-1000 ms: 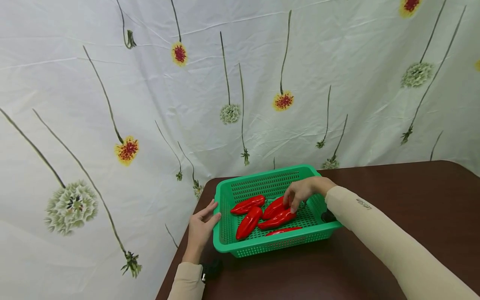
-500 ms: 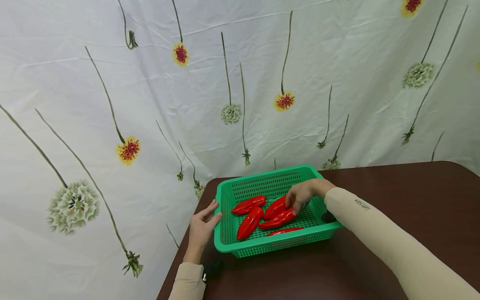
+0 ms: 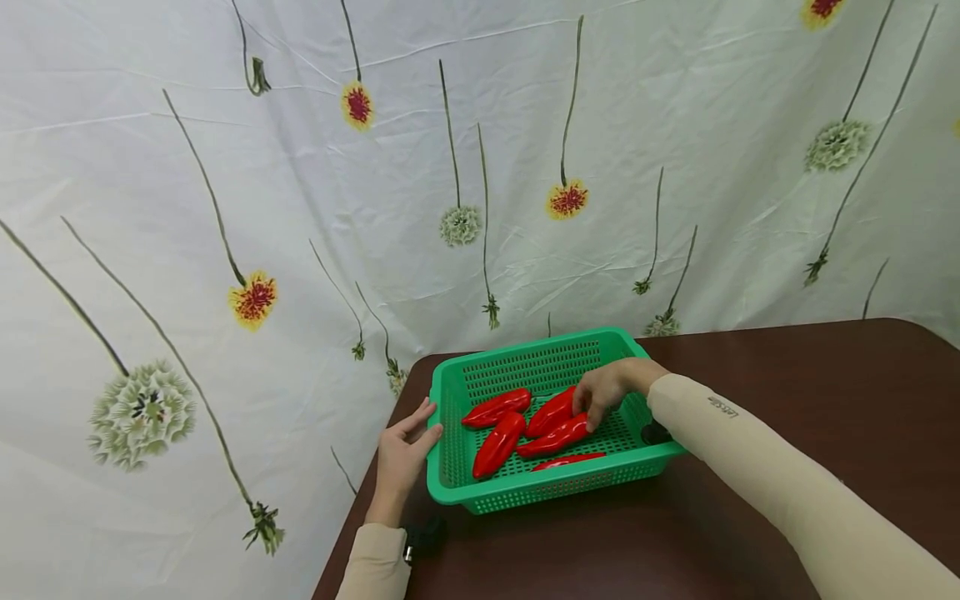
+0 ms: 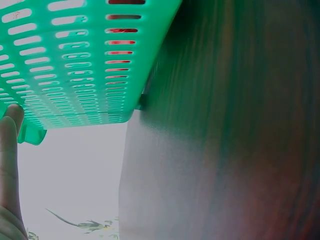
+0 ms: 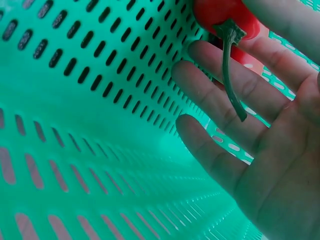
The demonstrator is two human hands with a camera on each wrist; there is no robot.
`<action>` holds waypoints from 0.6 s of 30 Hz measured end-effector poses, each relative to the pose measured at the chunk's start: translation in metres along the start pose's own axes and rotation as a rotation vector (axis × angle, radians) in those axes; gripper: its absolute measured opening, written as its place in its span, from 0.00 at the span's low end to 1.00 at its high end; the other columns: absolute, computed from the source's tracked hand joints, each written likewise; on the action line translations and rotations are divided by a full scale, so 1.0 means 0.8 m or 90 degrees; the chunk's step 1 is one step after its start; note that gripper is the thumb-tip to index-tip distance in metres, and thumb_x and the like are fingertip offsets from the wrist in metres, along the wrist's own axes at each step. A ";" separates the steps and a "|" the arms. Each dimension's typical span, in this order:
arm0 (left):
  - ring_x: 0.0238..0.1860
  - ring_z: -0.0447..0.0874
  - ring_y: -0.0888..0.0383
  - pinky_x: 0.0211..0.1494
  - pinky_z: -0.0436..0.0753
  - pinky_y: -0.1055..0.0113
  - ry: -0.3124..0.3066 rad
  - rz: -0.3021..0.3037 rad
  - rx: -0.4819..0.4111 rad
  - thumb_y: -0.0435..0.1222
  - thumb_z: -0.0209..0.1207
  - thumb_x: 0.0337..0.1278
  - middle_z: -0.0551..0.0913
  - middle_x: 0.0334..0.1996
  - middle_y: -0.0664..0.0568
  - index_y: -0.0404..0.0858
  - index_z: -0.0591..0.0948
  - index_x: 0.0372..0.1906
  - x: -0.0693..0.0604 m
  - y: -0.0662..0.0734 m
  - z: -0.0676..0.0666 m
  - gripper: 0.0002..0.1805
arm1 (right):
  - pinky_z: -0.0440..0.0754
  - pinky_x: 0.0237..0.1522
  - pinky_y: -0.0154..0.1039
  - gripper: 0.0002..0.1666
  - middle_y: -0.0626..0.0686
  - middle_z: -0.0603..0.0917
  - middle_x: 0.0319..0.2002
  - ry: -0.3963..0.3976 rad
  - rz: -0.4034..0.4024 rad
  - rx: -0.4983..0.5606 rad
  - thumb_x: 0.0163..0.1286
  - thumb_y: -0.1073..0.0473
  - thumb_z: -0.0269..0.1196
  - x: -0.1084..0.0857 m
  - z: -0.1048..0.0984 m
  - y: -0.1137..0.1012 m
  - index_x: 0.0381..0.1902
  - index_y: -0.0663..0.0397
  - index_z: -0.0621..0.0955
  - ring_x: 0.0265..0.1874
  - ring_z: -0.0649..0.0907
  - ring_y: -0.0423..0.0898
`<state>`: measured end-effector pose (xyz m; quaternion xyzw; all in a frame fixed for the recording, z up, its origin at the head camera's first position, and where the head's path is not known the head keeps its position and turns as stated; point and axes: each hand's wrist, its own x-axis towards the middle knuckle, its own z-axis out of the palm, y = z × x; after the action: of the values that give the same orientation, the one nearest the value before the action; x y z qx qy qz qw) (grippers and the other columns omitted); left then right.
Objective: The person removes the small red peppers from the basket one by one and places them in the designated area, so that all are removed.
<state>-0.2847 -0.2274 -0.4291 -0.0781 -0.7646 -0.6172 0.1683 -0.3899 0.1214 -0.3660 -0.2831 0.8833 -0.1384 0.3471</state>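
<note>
The right hand (image 3: 609, 387) is shifted slightly rightward. Its fingers are now drawn in closer at the right end of a red pepper (image 3: 553, 438).

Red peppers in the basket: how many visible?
5 in the head view: far-left pepper, near-left pepper, far-middle pepper and near-middle pepper at the right hand, and a front pepper partly hidden by the basket's near wall. The hand may hide more.

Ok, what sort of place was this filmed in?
Probably a makeshift filming corner indoors, though no room beyond it shows: a flower-print cloth hangs behind a dark table, which holds a basket of red peppers.
</note>
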 end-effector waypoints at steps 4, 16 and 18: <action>0.59 0.81 0.43 0.46 0.83 0.78 0.000 -0.001 0.000 0.27 0.63 0.62 0.74 0.68 0.41 0.30 0.79 0.62 -0.001 -0.001 0.000 0.22 | 0.79 0.45 0.38 0.23 0.49 0.83 0.52 -0.007 0.000 0.005 0.69 0.54 0.67 0.000 0.001 -0.001 0.61 0.51 0.81 0.44 0.78 0.42; 0.59 0.82 0.46 0.46 0.83 0.78 0.001 -0.001 0.002 0.28 0.63 0.62 0.74 0.68 0.41 0.30 0.79 0.62 -0.001 0.002 0.000 0.23 | 0.81 0.49 0.41 0.20 0.49 0.84 0.52 0.002 0.001 0.003 0.68 0.56 0.68 -0.001 0.000 0.000 0.57 0.51 0.82 0.47 0.80 0.41; 0.59 0.82 0.46 0.46 0.83 0.78 0.002 -0.003 -0.001 0.28 0.63 0.62 0.74 0.68 0.41 0.30 0.79 0.62 -0.001 0.001 0.001 0.23 | 0.82 0.52 0.44 0.20 0.49 0.83 0.53 0.007 0.005 0.002 0.68 0.56 0.68 -0.002 0.000 0.000 0.57 0.51 0.82 0.49 0.81 0.42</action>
<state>-0.2837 -0.2266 -0.4284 -0.0758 -0.7639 -0.6185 0.1678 -0.3891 0.1225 -0.3652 -0.2784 0.8860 -0.1402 0.3433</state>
